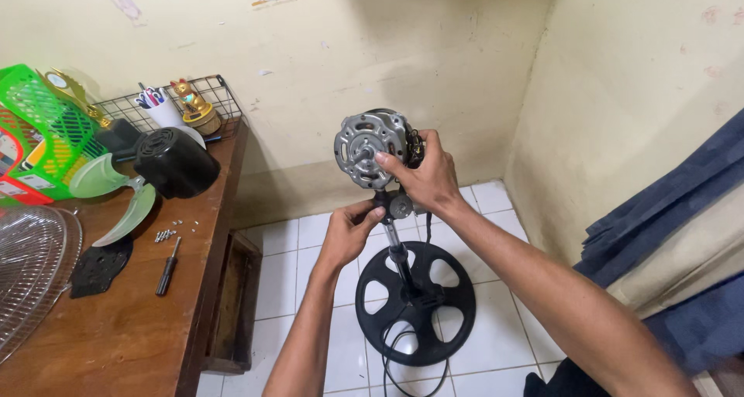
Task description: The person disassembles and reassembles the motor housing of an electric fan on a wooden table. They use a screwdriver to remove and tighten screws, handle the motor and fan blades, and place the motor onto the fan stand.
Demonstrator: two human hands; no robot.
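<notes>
A bare silver fan motor stands on top of a thin metal stand pole that rises from a round black spoked base on the tiled floor. My right hand grips the motor's right side, thumb near its front shaft. My left hand holds the black neck joint just below the motor. A black cord trails down by the base.
A wooden table at the left carries a black motor cover, green fan blades, a wire grille, a screwdriver, several screws and a green basket. Blue cloth hangs at the right.
</notes>
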